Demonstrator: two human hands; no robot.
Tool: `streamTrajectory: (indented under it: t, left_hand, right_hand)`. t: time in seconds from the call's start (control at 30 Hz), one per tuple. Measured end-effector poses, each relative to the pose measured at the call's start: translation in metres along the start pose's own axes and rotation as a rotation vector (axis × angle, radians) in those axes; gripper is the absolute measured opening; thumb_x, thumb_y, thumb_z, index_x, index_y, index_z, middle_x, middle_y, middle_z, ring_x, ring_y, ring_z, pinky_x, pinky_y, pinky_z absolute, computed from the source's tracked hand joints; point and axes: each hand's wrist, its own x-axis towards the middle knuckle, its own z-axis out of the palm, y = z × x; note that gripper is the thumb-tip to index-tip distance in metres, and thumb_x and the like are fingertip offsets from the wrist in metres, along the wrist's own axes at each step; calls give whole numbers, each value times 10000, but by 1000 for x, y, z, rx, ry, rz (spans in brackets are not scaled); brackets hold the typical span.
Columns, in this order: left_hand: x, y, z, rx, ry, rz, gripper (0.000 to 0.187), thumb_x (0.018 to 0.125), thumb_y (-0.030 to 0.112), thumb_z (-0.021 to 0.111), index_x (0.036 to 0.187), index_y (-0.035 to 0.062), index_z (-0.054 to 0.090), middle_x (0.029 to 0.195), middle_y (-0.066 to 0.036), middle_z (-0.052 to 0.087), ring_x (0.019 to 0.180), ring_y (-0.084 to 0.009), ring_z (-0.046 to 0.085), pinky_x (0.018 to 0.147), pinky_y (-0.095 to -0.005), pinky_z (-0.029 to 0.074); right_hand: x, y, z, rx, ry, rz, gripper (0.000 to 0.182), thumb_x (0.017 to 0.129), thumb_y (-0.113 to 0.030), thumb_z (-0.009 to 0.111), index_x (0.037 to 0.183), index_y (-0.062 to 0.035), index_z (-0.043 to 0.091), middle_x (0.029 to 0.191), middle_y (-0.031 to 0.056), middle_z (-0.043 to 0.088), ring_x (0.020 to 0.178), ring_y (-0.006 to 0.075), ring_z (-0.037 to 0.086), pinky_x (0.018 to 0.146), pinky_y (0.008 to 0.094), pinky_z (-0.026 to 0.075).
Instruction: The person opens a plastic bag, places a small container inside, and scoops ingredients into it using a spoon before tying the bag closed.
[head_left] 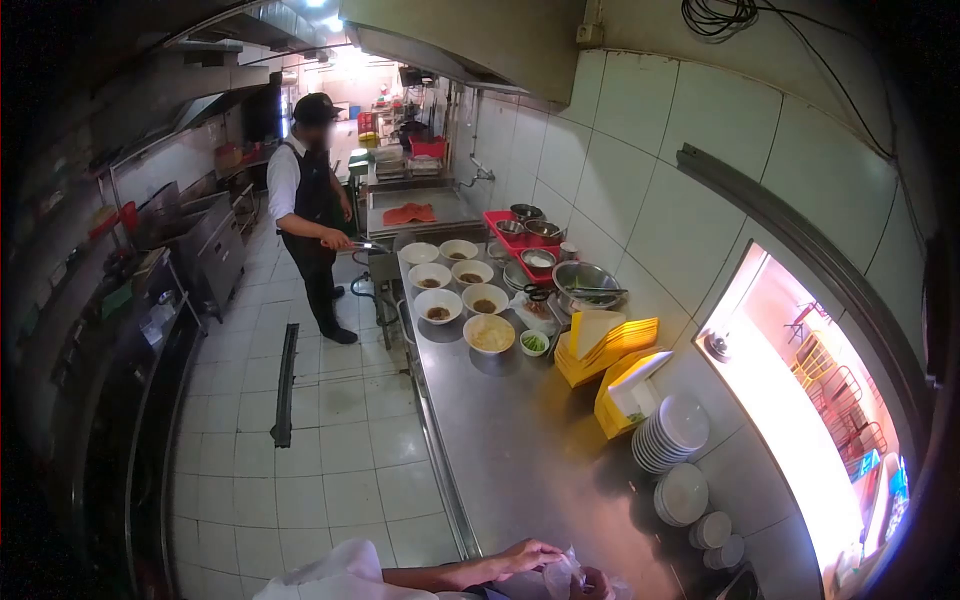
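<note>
Fumbling with a clear plastic bag (562, 575) at the near end of the steel counter (520, 440), the left hand (528, 556) has its fingers curled onto the bag's top; the right hand (597, 582) sits at the frame's bottom edge against the bag, and whether it is closed I cannot tell; thin film like that could slip or tear if tugged unevenly; the stacked white plates (672, 432) stand near on the right, so a wide elbow might nudge them; farther up, the filled bowls (455, 290) are well apart; a co-worker (310, 210) stands by them, holding tongs.
</note>
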Motion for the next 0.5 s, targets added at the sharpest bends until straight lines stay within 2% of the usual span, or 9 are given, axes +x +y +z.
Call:
streamTrajectory:
  t: [0.07,0.17,0.27,0.37,0.5]
  left_hand:
    - [0,0,-2,5,-5,-13,428,1005,356,636,1315,63,668,1141,-17,703,1003,-93,606,899,-271,482]
    - [-5,5,1,-24,14,-29,424,1006,363,631,1316,76,671,1123,-3,702,978,-86,599,886,-260,474]
    - [0,-2,-2,-5,5,-12,417,1009,366,625,1313,84,676,1127,5,703,981,-82,598,889,-252,469]
    - [-3,3,-1,12,20,9,406,1007,358,629,1301,84,685,1115,7,708,973,-78,599,882,-248,469]
    - [-2,1,-3,-4,9,33,393,1003,347,636,1287,81,694,1098,7,713,964,-74,600,872,-248,471]
  right_hand:
    - [1,-4,-1,-125,5,-89,294,898,-151,762,1159,-35,691,935,27,688,691,103,521,577,262,417]
    - [1,3,4,6,30,-67,278,897,-155,765,1140,-38,700,880,19,682,657,106,505,554,269,411]
    - [-1,-26,1,5,33,-96,251,897,-152,765,1116,-42,710,811,12,668,616,100,478,529,274,397]
    - [-1,-20,1,4,27,-27,234,898,-163,768,1095,-47,717,749,13,644,591,92,463,511,266,384]
    - [3,-2,4,-19,40,-112,235,900,-175,770,1094,-53,718,773,13,633,587,82,452,502,250,368]
